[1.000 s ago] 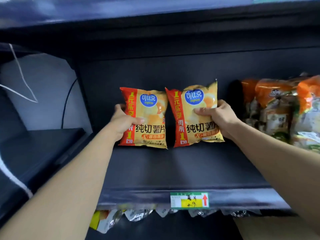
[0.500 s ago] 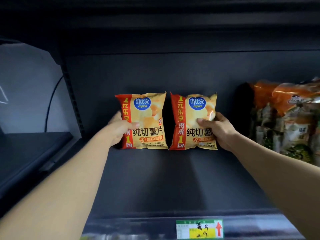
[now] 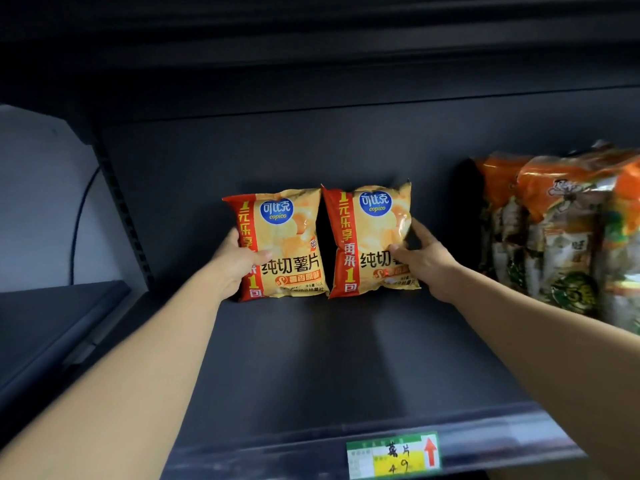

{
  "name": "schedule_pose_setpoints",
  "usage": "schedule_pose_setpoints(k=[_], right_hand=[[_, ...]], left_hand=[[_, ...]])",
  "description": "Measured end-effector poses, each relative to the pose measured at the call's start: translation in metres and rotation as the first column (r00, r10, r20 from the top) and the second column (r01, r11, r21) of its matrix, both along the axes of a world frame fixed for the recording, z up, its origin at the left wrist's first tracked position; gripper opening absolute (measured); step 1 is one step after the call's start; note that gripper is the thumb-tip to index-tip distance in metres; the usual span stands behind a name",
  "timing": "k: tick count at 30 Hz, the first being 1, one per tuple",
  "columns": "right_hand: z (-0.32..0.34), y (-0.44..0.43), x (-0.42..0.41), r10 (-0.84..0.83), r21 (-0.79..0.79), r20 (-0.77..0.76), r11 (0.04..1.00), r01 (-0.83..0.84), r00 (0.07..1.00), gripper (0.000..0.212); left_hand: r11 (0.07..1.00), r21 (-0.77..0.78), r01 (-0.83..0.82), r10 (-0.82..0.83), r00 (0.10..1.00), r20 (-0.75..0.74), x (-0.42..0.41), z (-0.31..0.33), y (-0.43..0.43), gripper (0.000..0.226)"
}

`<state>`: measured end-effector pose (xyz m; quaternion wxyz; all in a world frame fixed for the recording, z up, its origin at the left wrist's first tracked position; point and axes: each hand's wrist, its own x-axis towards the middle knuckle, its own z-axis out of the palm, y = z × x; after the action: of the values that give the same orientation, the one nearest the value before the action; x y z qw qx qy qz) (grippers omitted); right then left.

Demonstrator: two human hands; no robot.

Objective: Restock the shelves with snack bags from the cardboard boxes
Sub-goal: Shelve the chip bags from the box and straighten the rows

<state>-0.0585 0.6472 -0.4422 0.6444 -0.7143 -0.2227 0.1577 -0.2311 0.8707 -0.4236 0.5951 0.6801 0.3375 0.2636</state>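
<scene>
Fingers (image 3: 259, 253) of left hand (image 3: 239, 261): curled round the left edge of left crisp bag (image 3: 291, 237), thumb laid across its front, the other fingers hidden behind it
Fingers (image 3: 420, 232) of right hand (image 3: 427, 263): looser, half spread; thumb pressed on the front of right crisp bag (image 3: 367, 233), forefinger reaching up its right edge, so the bag is pinched at its lower right
Crisp bags: two alike, yellow foil pillow packs with a red side band and a blue round logo; upright, side by side with a narrow dark gap between them, standing on the dark grey metal shelf (image 3: 346, 358) close to the dark back panel (image 3: 277, 150)
To the right, well apart: row of orange-and-green wrapped snack packs (image 3: 561, 244), upright on the same shelf
Shelf front lip: green-and-yellow price label (image 3: 393, 453) with a red arrow
To the left: slotted black upright (image 3: 121, 216), black cable (image 3: 78, 220) against a pale grey wall (image 3: 34, 202), neighbouring dark shelf (image 3: 59, 317)
Both forearms reach in over the shelf's front part
</scene>
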Motion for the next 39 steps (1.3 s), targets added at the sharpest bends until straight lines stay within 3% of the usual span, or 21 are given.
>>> schedule_pose_setpoints(k=[4,7,12,16,20,27,30,33,36,39], right_hand=[[-0.001,-0.016,-0.004,0.014,-0.102,0.12,0.995,-0.002,0.993,0.09],[0.003,-0.032,-0.013,0.013,-0.116,0.162,0.993,0.005,0.987,0.09],[0.01,-0.057,-0.036,0.064,-0.091,0.251,0.995,-0.042,0.966,0.074],[0.011,-0.085,-0.053,0.165,-0.199,0.345,0.975,-0.099,0.924,0.071],[0.014,-0.129,-0.061,0.227,-0.315,0.455,0.946,-0.084,0.861,0.063],[0.009,-0.242,-0.073,0.241,-0.381,0.38,0.92,-0.086,0.893,0.024],[-0.012,-0.301,-0.077,0.284,-0.452,0.202,0.876,-0.168,0.937,0.01],[-0.055,-0.35,-0.07,0.308,-0.648,0.051,0.734,-0.203,0.95,0.006],[-0.108,-0.387,-0.062,0.306,-0.844,-0.028,0.502,-0.187,0.952,0.02],[-0.154,-0.413,-0.059,0.217,-0.912,-0.155,0.344,-0.225,0.964,0.019]], left_hand=[[0.998,0.032,-0.061,0.063,0.994,-0.085,0.001,0.005,-0.01,0.074],[0.979,0.1,-0.178,0.188,0.977,-0.099,-0.008,0.009,-0.021,0.092],[0.906,0.31,-0.289,0.334,0.937,-0.104,-0.024,0.017,-0.049,0.076],[0.848,0.449,-0.281,0.356,0.93,-0.091,-0.024,0.021,-0.093,0.055],[0.837,0.517,-0.18,0.259,0.962,-0.086,-0.018,0.023,-0.165,0.045],[0.827,0.517,0.223,-0.181,0.975,-0.131,-0.002,0.002,-0.316,0.039],[0.744,0.431,0.51,-0.392,0.856,-0.337,0.004,-0.032,-0.38,0.035],[0.649,0.238,0.722,-0.532,0.655,-0.536,0.01,-0.081,-0.437,0.038],[0.617,0.048,0.786,-0.595,0.505,-0.626,0.017,-0.135,-0.476,0.042],[0.592,-0.173,0.787,-0.649,0.339,-0.681,0.02,-0.185,-0.496,0.046]])
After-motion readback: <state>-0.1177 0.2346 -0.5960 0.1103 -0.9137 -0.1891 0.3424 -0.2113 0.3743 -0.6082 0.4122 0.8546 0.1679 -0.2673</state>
